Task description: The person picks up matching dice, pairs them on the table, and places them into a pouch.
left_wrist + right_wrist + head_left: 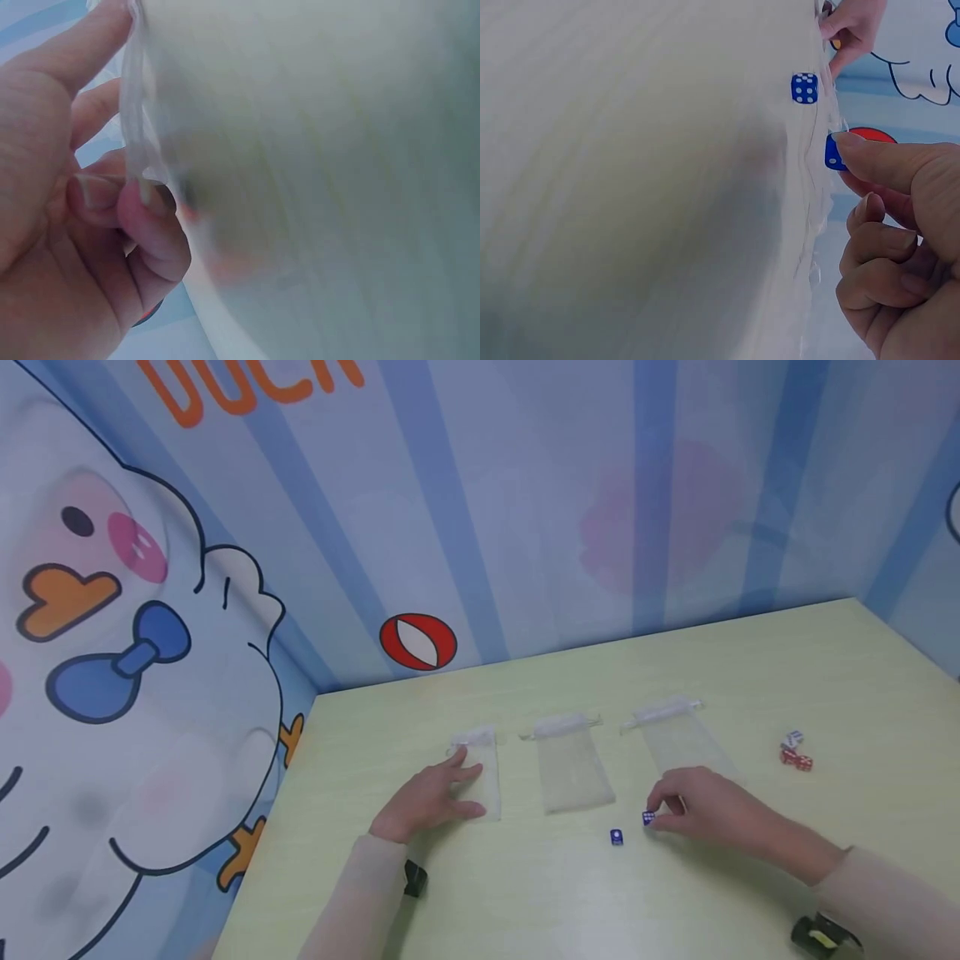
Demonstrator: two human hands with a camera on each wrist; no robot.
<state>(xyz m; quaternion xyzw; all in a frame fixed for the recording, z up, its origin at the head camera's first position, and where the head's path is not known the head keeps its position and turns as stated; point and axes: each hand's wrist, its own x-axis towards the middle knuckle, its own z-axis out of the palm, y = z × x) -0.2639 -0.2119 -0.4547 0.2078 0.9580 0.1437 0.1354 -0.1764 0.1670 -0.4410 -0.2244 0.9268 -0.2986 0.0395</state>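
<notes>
My right hand [701,806] pinches a blue die [834,152] with white pips between thumb and index finger, close over the table; its other fingers curl in toward the palm. A second blue die [617,837] lies on the table just left of it. My left hand [435,793] rests over the leftmost sheer white drawstring bag [489,777], its thumb and index finger spread across it. In the left wrist view, the lower fingers [154,232] are bent near the edge of the bag. Part of that bag is hidden beneath the hand.
Another sheer bag [573,768] lies flat in the middle, and a third bag [678,735] lies behind my right hand. Several small red and white dice [795,752] sit together at the right. A blue striped wall [525,527] with cartoon prints borders the table [525,893].
</notes>
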